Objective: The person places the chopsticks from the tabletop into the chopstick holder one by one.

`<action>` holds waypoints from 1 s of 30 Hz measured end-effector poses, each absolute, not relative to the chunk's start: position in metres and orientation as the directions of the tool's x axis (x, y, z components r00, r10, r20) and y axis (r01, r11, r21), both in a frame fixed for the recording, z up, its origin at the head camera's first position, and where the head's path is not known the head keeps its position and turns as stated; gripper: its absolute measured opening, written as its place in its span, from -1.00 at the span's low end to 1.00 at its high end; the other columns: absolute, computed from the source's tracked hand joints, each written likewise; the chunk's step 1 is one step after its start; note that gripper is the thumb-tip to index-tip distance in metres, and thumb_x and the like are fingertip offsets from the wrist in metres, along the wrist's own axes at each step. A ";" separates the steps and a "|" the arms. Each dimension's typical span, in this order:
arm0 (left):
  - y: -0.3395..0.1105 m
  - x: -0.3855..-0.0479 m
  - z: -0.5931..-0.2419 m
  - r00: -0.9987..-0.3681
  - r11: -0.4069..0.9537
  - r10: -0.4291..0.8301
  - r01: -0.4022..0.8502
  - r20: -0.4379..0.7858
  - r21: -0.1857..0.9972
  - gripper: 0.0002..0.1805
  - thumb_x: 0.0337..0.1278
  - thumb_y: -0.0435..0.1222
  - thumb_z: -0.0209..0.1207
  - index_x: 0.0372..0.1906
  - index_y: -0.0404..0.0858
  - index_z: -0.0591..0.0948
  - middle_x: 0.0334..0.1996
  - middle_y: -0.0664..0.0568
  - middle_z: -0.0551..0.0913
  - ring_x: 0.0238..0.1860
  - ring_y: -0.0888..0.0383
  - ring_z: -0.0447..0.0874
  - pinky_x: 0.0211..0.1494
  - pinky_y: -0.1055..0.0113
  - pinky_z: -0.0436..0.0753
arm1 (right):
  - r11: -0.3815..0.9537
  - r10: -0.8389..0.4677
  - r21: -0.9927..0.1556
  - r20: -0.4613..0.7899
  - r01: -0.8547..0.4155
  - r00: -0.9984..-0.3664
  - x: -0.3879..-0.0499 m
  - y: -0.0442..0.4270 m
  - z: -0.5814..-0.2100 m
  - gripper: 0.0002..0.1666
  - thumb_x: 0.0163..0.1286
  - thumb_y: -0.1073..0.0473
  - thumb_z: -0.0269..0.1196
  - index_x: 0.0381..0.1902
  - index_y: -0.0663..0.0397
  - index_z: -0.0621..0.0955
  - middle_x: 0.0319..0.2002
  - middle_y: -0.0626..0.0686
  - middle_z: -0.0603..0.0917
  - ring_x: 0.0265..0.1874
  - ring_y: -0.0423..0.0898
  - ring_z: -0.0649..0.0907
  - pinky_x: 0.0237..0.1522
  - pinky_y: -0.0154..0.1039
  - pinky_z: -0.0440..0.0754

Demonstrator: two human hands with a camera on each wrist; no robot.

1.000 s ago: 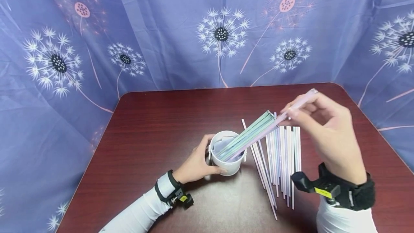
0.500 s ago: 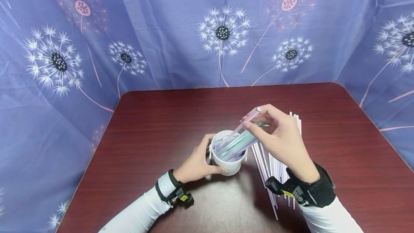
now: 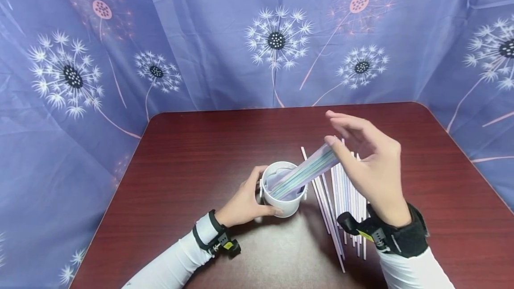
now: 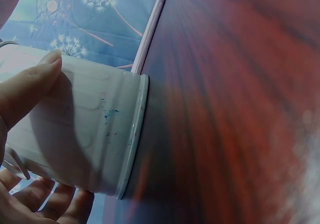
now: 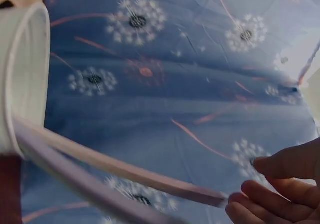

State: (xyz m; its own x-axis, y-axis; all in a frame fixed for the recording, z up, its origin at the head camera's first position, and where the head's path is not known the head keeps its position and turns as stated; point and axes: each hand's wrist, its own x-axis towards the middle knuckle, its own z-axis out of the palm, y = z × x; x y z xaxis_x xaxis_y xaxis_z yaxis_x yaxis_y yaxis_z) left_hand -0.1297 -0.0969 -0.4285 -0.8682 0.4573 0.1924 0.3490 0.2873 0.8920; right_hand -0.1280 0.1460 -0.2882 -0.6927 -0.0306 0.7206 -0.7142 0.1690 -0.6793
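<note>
My left hand point(image 3: 244, 203) grips a small white bucket point(image 3: 287, 208) around its side, thumb at the front. In the left wrist view, blue specks mark the bucket's wall point(image 4: 112, 115). A bunch of pale green, blue and lilac straws point(image 3: 306, 172) leans out of the bucket to the right. My right hand point(image 3: 371, 159) is by their upper ends, thumb and fingers spread apart, holding none of them. In the right wrist view, a pinkish straw point(image 5: 135, 174) reaches from the bucket to beside the fingertips point(image 5: 235, 206); whether they touch cannot be told.
Several loose pastel straws point(image 3: 339, 195) lie on the dark red table point(image 3: 192, 155), right of the bucket and partly under my right hand and wrist. A blue curtain point(image 3: 217, 35) with dandelion prints hangs behind the table's far edge.
My right hand brought a lilac straw left into the bucket, let it go among the others, then drew back to the right with fingers spreading. My left hand stays on the bucket.
</note>
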 end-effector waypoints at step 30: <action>-0.099 -0.140 -0.455 -0.864 0.291 0.462 0.359 0.199 0.887 0.05 -0.33 -0.12 0.59 0.33 -0.02 0.21 0.22 0.10 0.47 0.17 0.09 0.54 0.25 0.12 0.47 | 0.881 0.072 -0.435 -0.263 0.184 -0.962 -0.228 0.301 -0.403 -0.76 0.05 0.29 0.24 -0.29 0.30 0.67 -0.55 0.09 0.70 -0.54 -0.02 0.67 -0.53 -0.09 0.55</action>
State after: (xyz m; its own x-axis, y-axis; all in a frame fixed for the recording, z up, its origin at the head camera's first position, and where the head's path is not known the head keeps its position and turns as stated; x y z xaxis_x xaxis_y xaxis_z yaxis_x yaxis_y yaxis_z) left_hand -0.1396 -0.0991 -0.4548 -0.8641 0.4624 0.1987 0.3594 0.2906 0.8868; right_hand -0.2277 0.3014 -0.4031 -0.9622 0.0716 -0.2627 0.1844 0.8812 -0.4353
